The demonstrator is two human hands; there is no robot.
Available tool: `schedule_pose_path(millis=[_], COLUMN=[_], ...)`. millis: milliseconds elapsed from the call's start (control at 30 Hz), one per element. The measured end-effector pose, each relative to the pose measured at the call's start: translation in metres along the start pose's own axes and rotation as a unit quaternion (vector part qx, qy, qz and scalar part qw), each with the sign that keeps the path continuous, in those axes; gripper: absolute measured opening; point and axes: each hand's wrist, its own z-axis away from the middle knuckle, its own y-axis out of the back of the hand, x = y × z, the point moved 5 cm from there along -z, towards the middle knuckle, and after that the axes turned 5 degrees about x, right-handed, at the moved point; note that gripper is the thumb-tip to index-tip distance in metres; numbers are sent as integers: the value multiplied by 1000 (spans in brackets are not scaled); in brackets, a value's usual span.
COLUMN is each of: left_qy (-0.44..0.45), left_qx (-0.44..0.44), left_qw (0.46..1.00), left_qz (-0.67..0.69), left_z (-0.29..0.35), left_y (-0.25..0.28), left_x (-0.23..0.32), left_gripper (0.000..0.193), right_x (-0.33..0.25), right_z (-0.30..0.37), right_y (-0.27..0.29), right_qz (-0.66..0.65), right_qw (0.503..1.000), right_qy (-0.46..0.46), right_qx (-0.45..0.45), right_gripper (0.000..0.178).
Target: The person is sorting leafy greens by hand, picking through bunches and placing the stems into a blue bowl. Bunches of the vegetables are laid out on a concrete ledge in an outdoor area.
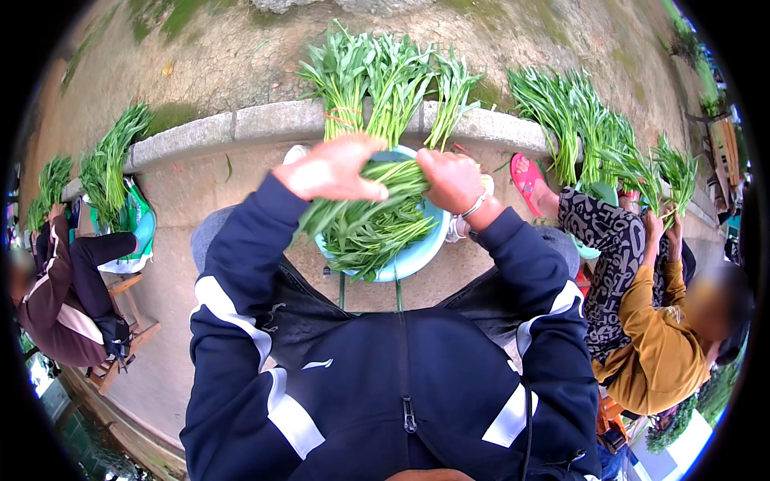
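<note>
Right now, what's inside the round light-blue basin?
Slender-leaved greens lie inside the round light-blue basin. What lies beneath them is covered; the green-stemmed bunch held above hides more.

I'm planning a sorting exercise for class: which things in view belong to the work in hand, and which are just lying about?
Belonging:
greens in the right hand
blue basin
leaves inside it
probably the bundles straight ahead

Lying about:
loose leaf left of the basin
yellowish scrap beyond the kerb
</note>
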Motion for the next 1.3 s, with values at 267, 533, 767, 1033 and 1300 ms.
schedule_pose_path(millis=[267, 533, 767, 1033, 1300], left_qy=[77, 91, 101, 110, 125], left_qx=[506, 427, 399, 386, 386], left_qw=[859, 896, 905, 909, 909], left_qz=[2, -77, -108, -108, -94], left_z=[38, 29, 21, 15, 10], left_y=[125, 104, 102, 97, 96], left_x=[-32, -32, -28, -26, -31], left_gripper=[38, 32, 31, 29, 28], right_x=[109, 180, 205, 206, 200], right_z=[-41, -68, -23, -26, -28], right_y=[8, -97, -170, -185, -183], right_qz=[-144, -346, -87, -18, 29], right_qw=[937, 723, 763, 775, 785], right_qy=[-310, -573, -638, -626, -617], right_qx=[72, 169, 52, -86, -48], right_gripper=[38, 35, 96, 111, 111])
